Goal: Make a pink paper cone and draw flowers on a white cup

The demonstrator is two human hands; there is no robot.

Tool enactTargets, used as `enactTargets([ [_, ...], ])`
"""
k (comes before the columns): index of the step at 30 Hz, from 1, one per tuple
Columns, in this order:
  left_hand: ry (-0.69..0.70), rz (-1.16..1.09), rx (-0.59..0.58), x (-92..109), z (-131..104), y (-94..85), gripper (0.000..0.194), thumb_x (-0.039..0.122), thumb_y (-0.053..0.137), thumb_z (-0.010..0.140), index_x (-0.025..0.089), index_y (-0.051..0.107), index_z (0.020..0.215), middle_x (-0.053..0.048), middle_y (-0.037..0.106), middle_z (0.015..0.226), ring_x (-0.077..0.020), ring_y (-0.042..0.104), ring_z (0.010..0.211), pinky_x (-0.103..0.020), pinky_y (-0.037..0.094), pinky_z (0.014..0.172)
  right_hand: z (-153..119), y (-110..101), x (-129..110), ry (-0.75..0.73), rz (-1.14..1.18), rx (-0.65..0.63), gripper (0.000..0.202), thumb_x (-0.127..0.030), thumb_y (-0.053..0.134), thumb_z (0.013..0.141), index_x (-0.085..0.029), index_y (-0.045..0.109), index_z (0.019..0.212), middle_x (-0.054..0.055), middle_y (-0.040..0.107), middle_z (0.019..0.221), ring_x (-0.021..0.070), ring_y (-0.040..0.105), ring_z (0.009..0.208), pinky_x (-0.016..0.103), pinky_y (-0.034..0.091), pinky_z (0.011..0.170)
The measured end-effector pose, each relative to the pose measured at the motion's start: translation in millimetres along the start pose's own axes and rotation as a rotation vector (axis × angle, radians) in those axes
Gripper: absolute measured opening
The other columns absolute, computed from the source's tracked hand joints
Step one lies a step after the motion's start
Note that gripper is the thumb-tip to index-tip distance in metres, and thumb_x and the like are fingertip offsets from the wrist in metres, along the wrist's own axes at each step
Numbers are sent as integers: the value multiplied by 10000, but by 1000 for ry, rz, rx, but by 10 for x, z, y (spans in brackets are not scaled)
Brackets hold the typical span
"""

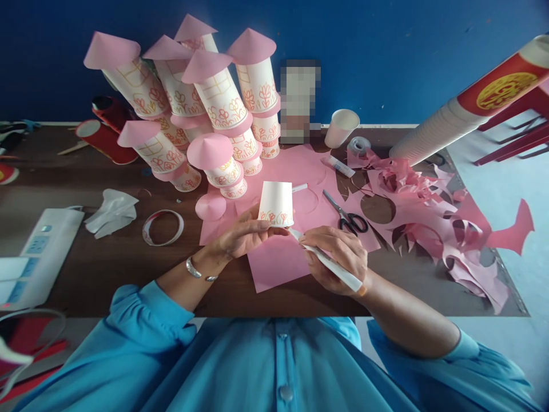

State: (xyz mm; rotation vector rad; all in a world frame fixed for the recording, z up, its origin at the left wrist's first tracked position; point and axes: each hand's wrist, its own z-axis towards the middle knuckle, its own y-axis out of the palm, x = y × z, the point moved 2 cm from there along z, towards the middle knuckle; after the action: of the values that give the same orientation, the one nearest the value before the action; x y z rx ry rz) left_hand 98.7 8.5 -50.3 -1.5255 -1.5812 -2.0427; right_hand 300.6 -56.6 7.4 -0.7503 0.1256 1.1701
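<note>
My left hand [242, 234] grips a white paper cup [275, 201] that is upside down, its rim low and red-orange flowers drawn along it. In my right hand [337, 257] is a slim white marker pen [338, 270] with an orange end. The pen's tip meets or nearly meets the cup's rim; I cannot tell whether it touches. Beneath both hands lies pink paper [278, 266]. Scissors with black handles [352, 222] rest just beyond my right hand, and a small pink paper cone [210, 206] lies beyond my left.
Several cup towers with pink cone roofs [210, 150] stand at the back left. A tall stack of paper cups [433, 134] leans at the right, near pink paper scraps [433, 229]. A tape roll [163, 228], crumpled tissue [112, 212] and a power strip [54, 246] lie left.
</note>
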Motion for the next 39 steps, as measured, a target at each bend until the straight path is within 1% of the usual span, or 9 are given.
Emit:
enactTargets([
  [4,-4,53,-24,-5,-11,-14,414,300,874,829,238,745,1218,-69,813,1071,-240,771,1006,-359,605,924,7,-2,5,-3,1,-17,226,-111,619,963,-181,652,1175,73,781,900,188,791,800,285,668,746],
  [7,-17,92,-51,0,-16,-19,478,306,901,813,246,728,1254,-70,799,1077,-241,764,1013,-366,601,932,10,-3,2,-14,0,-16,249,-99,610,960,-183,647,1192,65,778,883,187,787,790,287,668,733],
  [9,-27,112,-62,6,-19,-16,481,307,894,829,249,716,1272,-69,788,1113,-236,756,1022,-366,600,934,7,-3,1,-15,1,-13,243,-98,609,961,-180,648,1186,65,778,881,183,784,784,284,666,729],
  [11,-28,134,-63,15,-22,-10,446,305,885,842,241,719,1252,-68,779,1137,-234,746,1033,-373,598,949,3,-3,2,-9,-4,-10,231,-100,617,960,-176,651,1175,68,780,888,180,785,784,276,662,733],
  [15,-17,158,-47,17,-25,-15,360,268,863,863,239,737,1199,-53,777,1105,-229,734,1044,-375,598,958,-1,-9,5,-3,-17,-3,235,-98,625,956,-180,657,1174,66,785,893,181,787,783,271,657,716],
  [20,-21,127,-98,-9,-20,-41,352,307,822,903,242,744,1240,-73,785,1137,-253,744,1090,-421,607,1005,-5,-13,9,10,-30,1,212,-91,617,960,-176,655,1151,75,784,887,182,790,792,276,661,738],
  [24,-7,122,-77,11,-10,-12,356,297,844,878,230,755,1216,-66,795,1089,-235,755,1036,-396,628,975,-3,-15,1,20,-33,-28,219,-98,610,969,-192,648,1163,60,788,888,178,793,793,280,665,736],
  [30,-2,162,-84,59,-3,50,266,249,831,888,219,764,1144,-63,803,1047,-231,771,1007,-367,629,937,12,-7,-3,11,-18,-32,187,-107,620,979,-175,652,1151,72,787,892,178,794,794,274,659,739],
  [39,-19,157,-88,21,-5,2,335,261,863,855,219,748,1166,-66,802,1071,-249,772,1023,-393,610,958,13,-2,-4,35,-27,-54,174,-95,628,962,-183,650,1110,44,779,857,163,779,755,257,639,723],
])
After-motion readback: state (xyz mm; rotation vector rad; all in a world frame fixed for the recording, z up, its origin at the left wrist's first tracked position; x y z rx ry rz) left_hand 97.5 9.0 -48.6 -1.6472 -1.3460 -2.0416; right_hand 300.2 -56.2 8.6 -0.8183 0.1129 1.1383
